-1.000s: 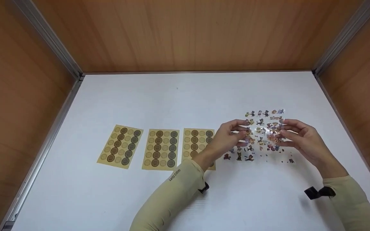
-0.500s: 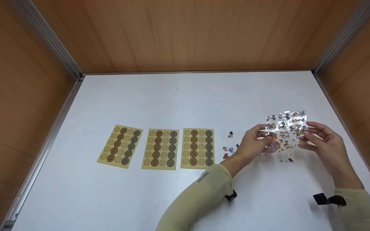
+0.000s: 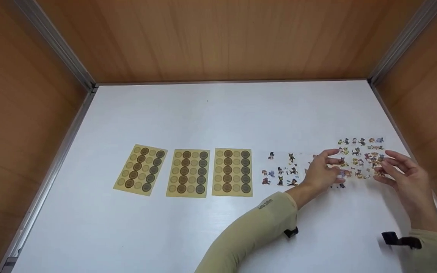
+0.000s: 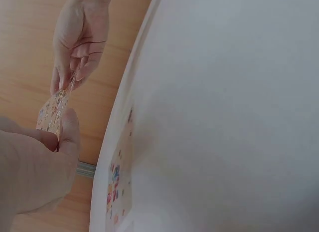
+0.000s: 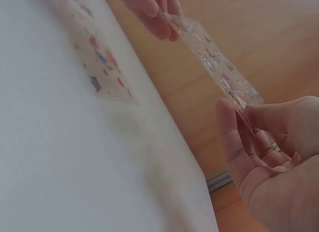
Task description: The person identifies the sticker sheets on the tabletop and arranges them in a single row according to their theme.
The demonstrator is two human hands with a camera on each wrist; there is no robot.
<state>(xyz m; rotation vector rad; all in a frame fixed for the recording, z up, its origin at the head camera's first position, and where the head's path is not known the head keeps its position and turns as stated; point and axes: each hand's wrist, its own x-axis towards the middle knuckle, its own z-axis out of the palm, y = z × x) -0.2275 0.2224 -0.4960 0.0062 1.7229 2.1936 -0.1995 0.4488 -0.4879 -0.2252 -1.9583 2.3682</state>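
A clear sticker sheet point(image 3: 357, 152) printed with small cartoon animals is held up above the table, a hand at either side. My left hand point(image 3: 321, 172) pinches its left edge between thumb and fingers; my right hand point(image 3: 410, 180) pinches the right edge. Both wrist views show the sheet point(image 5: 214, 57) off the tabletop, slanting between the two hands. Beneath and left of it, another clear sticker sheet point(image 3: 280, 170) lies flat, and a further one point(image 4: 118, 184) is partly covered by my left hand and the raised sheet in the head view.
Three tan sheets of round stickers lie in a row to the left: a tilted one point(image 3: 140, 170), a middle one point(image 3: 186, 173) and a right one point(image 3: 232, 172). Wooden panels point(image 3: 226, 41) with metal corner rails point(image 3: 408, 41) enclose the white table point(image 3: 157, 113).
Both hands have carried the clear sticker sheet to the right, past the flat clear sheets, which now show more. The tan sheets stay where they were on the table.
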